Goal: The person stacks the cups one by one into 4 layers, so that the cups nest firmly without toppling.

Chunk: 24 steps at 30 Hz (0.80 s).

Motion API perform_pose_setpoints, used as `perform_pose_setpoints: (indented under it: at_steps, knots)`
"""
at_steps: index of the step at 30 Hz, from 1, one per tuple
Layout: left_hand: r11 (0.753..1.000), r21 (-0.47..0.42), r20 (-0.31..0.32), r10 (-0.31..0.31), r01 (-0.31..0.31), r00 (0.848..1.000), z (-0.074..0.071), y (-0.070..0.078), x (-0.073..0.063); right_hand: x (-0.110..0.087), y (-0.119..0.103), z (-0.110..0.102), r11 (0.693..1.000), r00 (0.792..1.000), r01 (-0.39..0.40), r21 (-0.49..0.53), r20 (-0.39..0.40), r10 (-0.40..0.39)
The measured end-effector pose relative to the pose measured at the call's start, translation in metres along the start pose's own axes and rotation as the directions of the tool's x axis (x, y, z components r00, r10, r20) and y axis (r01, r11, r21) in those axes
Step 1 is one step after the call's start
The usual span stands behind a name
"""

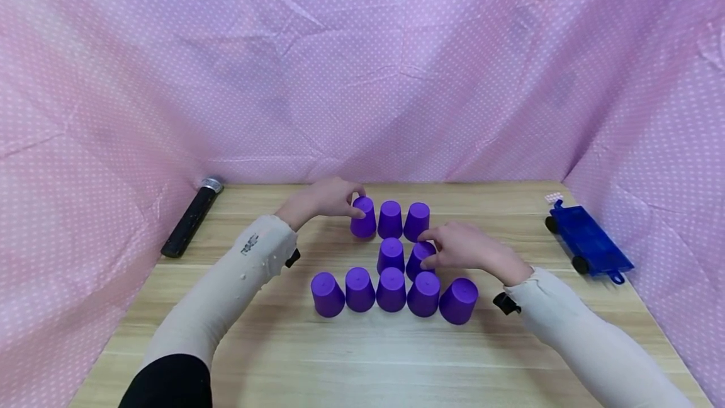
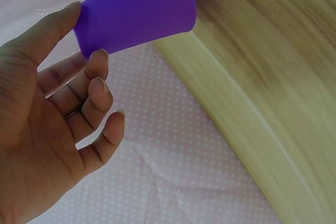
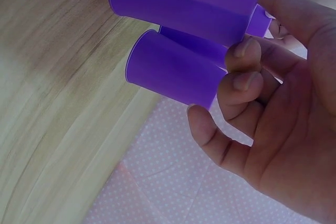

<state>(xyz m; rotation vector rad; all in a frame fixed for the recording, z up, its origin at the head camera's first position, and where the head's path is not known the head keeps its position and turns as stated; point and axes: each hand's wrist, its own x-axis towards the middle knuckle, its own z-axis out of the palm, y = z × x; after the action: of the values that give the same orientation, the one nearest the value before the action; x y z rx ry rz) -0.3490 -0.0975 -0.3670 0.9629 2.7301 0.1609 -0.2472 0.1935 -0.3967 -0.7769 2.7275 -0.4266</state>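
Note:
Purple cups stand upside down on the table in three rows. My left hand (image 1: 331, 197) pinches the left cup (image 1: 363, 224) of the back row near its raised base, between thumb and forefinger; the other fingers curl loosely beside it in the left wrist view. With thumb and forefinger, my right hand (image 1: 461, 247) pinches the right cup (image 1: 415, 263) of the middle row. Beside that one stands the other middle-row cup (image 1: 391, 257). Two more back-row cups, a centre one (image 1: 389, 220) and a right one (image 1: 416, 220), stand just behind. Several cups form the front row (image 1: 391, 291).
A black microphone (image 1: 189, 219) with a silver head lies at the table's left edge. At the right edge is a blue toy trailer (image 1: 589, 238) with black wheels, a small pink-and-white piece (image 1: 553, 197) behind it. Pink dotted cloth (image 1: 362, 80) surrounds the wooden table (image 1: 340, 364).

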Motion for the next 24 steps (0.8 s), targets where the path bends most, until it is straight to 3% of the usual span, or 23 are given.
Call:
perform_pose_setpoints:
  at_steps: [14, 24]
  knots:
    - [0.999, -0.043, 0.042, -0.014, 0.016, 0.999, 0.012, -0.004, 0.008, 0.001, -0.001, 0.000, 1.000, 1.000, -0.006, 0.014, 0.012, 0.005]
    - [0.999, -0.037, 0.031, -0.007, 0.008, 0.999, 0.019, -0.008, 0.014, 0.001, 0.000, 0.000, 1.000, 1.000, 0.003, 0.017, 0.001, -0.003]
